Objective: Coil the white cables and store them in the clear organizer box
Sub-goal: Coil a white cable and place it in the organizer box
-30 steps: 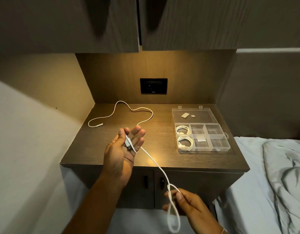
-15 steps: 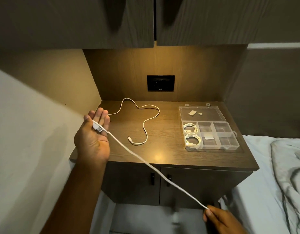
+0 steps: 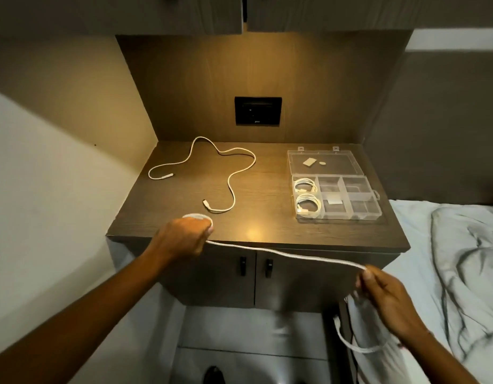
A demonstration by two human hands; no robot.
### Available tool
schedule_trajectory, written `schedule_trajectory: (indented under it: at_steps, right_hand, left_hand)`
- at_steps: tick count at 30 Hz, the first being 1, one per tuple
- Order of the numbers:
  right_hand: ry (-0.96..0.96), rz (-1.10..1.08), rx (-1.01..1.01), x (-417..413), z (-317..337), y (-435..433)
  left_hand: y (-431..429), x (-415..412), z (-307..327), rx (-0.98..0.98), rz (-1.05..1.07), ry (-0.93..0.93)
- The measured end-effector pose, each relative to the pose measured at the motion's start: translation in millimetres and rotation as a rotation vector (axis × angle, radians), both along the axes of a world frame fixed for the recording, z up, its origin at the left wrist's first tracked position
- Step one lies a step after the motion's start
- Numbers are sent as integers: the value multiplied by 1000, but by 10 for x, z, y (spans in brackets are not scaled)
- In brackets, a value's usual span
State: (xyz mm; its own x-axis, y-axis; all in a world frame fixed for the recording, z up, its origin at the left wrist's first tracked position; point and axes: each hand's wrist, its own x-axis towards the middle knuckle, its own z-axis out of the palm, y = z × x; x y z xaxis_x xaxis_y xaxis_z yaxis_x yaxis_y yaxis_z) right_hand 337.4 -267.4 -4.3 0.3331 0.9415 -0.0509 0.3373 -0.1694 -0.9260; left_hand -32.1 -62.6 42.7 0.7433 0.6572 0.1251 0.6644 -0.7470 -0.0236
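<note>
my right hand (image 3: pixel 384 297) pinches the held white cable (image 3: pixel 284 253) near the bed edge, its tail drooping in a loop below my wrist. the cable is light, limp, a bit springy and smooth, so i judge it slips unless pinched firmly; best to hold it close to the wrap, not mid-span. the cable runs taut-ish across to my left hand (image 3: pixel 184 236), closed over a small started coil (image 3: pixel 197 216) at the front edge of the nightstand (image 3: pixel 167 214). just beyond lies the loose white cable (image 3: pixel 228 173), sprawled flat, both plugs free, easy to grab by an end. to the right, well apart from it, the clear organizer box (image 3: pixel 361 198) sits open, lid laid back, two coiled cables in the two left compartments, the others mostly free. nothing blocks the way to the box. wall socket (image 3: pixel 258 110) behind; bedsheet (image 3: pixel 461 245) at right.
</note>
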Motion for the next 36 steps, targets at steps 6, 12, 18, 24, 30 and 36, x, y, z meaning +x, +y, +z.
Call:
schedule_trajectory:
  at_steps: [6,12,18,24,30,36]
  right_hand:
    - [67,-225,-38,265,-2,409]
    - [-118,-109,-57,-130,-229,637]
    - [-323,271,-138,-991,-327,493]
    - [-261,419,-43,-1001,-8,226]
    - [-337,174,208,-483,483,298]
    - [-370,28,114,-593,323,592]
  left_hand:
    - [-438,83,200,-1208,150,-276]
    - [-762,386,792,-2165,-403,-914]
    - [-495,1009,1043,-1670,-32,-2119]
    - [-219,933,395,-291,411,-1411]
    - [-651,635,-258,-505,122,-573]
    - [-1088,681,125,-1773,154,-1072]
